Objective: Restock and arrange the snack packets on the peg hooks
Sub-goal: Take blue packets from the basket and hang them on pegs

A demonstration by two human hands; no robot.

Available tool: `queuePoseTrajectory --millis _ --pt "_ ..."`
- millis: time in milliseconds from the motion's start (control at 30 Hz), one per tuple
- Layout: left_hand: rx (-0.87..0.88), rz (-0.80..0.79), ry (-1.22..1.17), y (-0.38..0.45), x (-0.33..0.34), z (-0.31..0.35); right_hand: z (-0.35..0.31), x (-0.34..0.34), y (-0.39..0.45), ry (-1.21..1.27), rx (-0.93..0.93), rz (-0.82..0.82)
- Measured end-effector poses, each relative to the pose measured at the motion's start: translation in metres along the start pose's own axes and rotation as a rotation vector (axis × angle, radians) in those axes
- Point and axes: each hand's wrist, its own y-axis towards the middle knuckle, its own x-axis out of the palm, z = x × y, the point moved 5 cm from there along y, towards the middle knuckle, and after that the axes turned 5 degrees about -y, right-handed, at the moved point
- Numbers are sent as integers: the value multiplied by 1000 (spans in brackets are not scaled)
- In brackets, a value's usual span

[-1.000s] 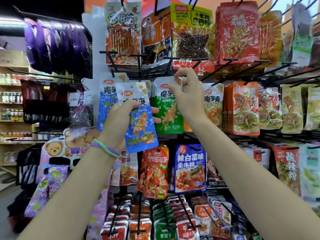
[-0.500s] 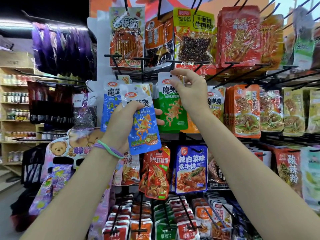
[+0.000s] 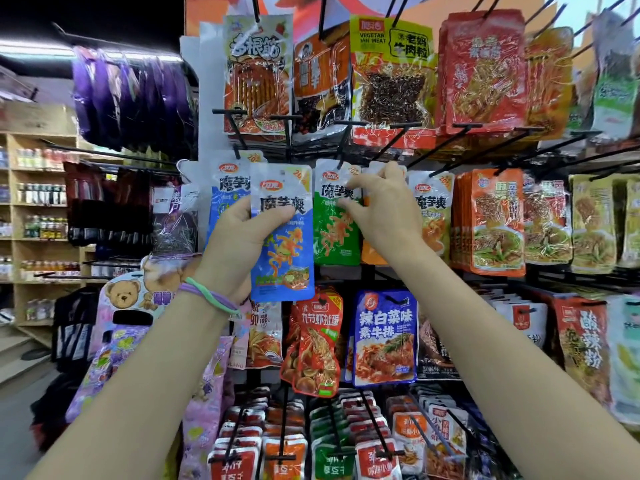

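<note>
In the head view we see the left hand [image 3: 239, 237] at the centre of the frame, grasping a blue snack packet [image 3: 282, 237] with fingers curled round its left edge and the thumb pressed across its front. The packet hangs upright in the hand, in front of the display and overlapping another blue packet on its hook [image 3: 227, 199] just to its left.

The right hand [image 3: 382, 209] is right of centre, raised to the top of the green packet [image 3: 334, 223] hanging on a black peg hook [image 3: 343, 143]. Its fingers are curled and appear to pinch the packet's upper right edge, though the blur there keeps us from being sure what they clasp. Just right of that hand hangs a yellow packet [image 3: 431, 209].

A purple and green band [image 3: 207, 296] circles the left wrist. Red and orange packets [image 3: 491, 220] fill the hooks at the right of the frame.
</note>
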Motion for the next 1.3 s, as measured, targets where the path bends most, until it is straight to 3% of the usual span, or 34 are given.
queuePoseTrajectory --millis 67,133,200,300,400,600,1133,1300 --pt "50 -2 47 1 -2 4 -6 -7 -1 319 -3 33" --pt "90 -28 105 0 -2 8 -23 -9 -4 753 33 -92" --pt "121 -66 172 0 -4 12 -45 -1 -6 878 12 -206" --pt "142 -73 198 3 -12 21 -68 17 2 918 -15 -247" --pt "176 64 197 25 -36 35 -90 30 16 955 18 -267" --pt "325 173 302 64 -58 60 -125 39 38 942 51 -189" --pt "352 189 318 92 -73 50 -129 54 49 918 227 -105" --pt "375 202 413 89 -74 46 -128 58 50 683 197 -72"
